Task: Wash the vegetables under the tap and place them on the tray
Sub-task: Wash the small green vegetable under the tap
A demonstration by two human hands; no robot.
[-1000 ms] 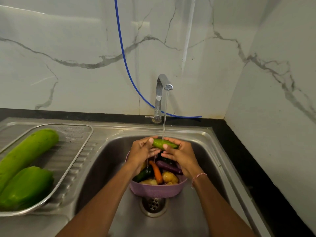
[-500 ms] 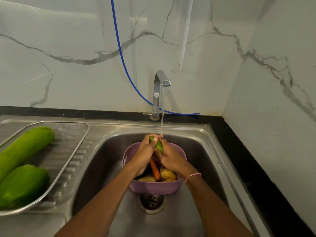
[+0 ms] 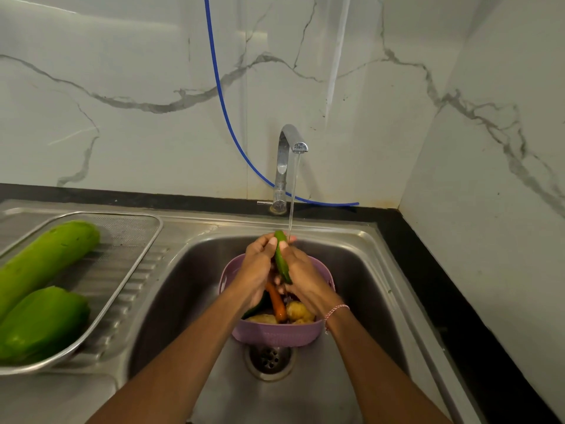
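Note:
A small green cucumber (image 3: 282, 258) stands nearly upright between my two hands, its tip just left of the stream from the running tap (image 3: 290, 154). My left hand (image 3: 258, 270) grips it from the left and my right hand (image 3: 301, 276) from the right. Below them a purple basket (image 3: 275, 333) in the sink (image 3: 367, 270) holds a carrot (image 3: 276, 301), potatoes (image 3: 299, 310) and a dark green vegetable that is mostly hidden. The wire mesh tray (image 3: 131, 258) on the left drainboard carries a long green gourd (image 3: 46, 258) and a green papaya (image 3: 39, 322).
The drain (image 3: 270, 358) lies just in front of the basket. A blue hose (image 3: 226, 111) hangs down the marble wall and ends behind the tap. A black counter strip (image 3: 458, 301) borders the sink on the right, below the side wall.
The cucumber has turned from lying crosswise to standing nearly upright between my hands. My hands have closed in around it under the stream.

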